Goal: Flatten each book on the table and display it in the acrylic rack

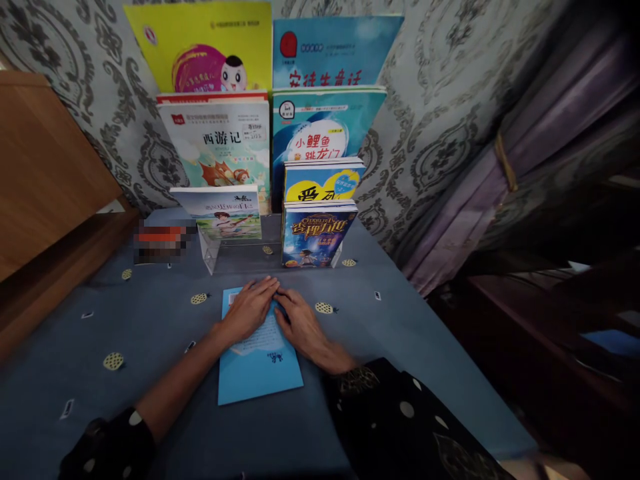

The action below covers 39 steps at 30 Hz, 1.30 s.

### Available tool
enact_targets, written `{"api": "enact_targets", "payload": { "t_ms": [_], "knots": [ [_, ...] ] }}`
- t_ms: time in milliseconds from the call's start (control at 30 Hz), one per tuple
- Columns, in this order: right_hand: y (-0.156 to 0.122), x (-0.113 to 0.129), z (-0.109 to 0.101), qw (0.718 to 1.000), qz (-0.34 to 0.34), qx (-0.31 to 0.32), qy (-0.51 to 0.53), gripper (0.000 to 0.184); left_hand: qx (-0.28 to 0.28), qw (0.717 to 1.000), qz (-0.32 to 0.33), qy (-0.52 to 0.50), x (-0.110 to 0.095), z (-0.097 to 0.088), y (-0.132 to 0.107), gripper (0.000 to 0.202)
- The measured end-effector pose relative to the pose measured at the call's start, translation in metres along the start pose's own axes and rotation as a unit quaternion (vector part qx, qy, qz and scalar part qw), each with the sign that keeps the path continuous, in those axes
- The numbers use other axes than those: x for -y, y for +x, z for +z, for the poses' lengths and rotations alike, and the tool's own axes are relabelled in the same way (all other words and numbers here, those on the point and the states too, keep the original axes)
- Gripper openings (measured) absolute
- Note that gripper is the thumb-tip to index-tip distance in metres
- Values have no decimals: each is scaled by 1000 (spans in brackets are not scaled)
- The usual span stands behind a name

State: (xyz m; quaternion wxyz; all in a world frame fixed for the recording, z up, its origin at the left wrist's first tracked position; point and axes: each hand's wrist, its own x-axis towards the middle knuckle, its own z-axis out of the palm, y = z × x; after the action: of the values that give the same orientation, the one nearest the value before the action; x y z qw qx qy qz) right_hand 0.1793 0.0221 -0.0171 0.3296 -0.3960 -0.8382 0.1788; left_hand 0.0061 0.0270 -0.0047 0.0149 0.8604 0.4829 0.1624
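Note:
A light blue book (260, 380) lies on the cloth-covered table with its back cover up, showing a barcode and small print. My left hand (250, 307) rests flat across the upper part of the cover, fingers stretched out. At the book's upper right edge lies my right hand (303, 327), its thumb apart from the fingers and its fingertips close to those of my left hand. Neither hand appears to grip the book. Part of the cover is hidden beneath my hands.
Clear stepped stand (211, 252) behind the hands holds books in two columns, including a dark blue book (317, 237) and a white-green book (227, 217). A pixelated reddish item (163, 239) lies back left. Wooden panel (50, 173) stands left; purple curtain (460, 207) hangs right.

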Motion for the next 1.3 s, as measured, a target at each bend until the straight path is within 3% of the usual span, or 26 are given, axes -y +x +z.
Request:
{"api": "enact_targets", "payload": {
  "t_ms": [233, 400, 600, 733, 867, 1067, 1300],
  "knots": [
    [5, 2, 0, 997, -22, 41, -61, 40, -14, 995, -61, 73, -12, -8, -4, 42],
    [12, 3, -2, 993, -5, 63, -98, 42, 28, 983, -117, 138, -20, -17, -9, 42],
    [13, 6, -3, 990, 15, 78, -118, 44, 86, 948, -205, 227, -31, -33, -17, 44],
    [12, 7, -3, 990, 26, 74, -119, 45, 109, 937, -229, 242, -34, -37, -19, 46],
    [12, 2, -3, 994, 26, 65, -83, 45, 87, 951, -194, 224, -28, -28, -21, 45],
    [19, -15, -4, 998, 45, 33, 29, 39, 22, 994, -59, 93, -14, -12, -19, 45],
    [23, -24, -7, 996, 47, 23, 68, 39, 44, 998, 13, 34, -7, -11, -9, 47]
  ]
}}
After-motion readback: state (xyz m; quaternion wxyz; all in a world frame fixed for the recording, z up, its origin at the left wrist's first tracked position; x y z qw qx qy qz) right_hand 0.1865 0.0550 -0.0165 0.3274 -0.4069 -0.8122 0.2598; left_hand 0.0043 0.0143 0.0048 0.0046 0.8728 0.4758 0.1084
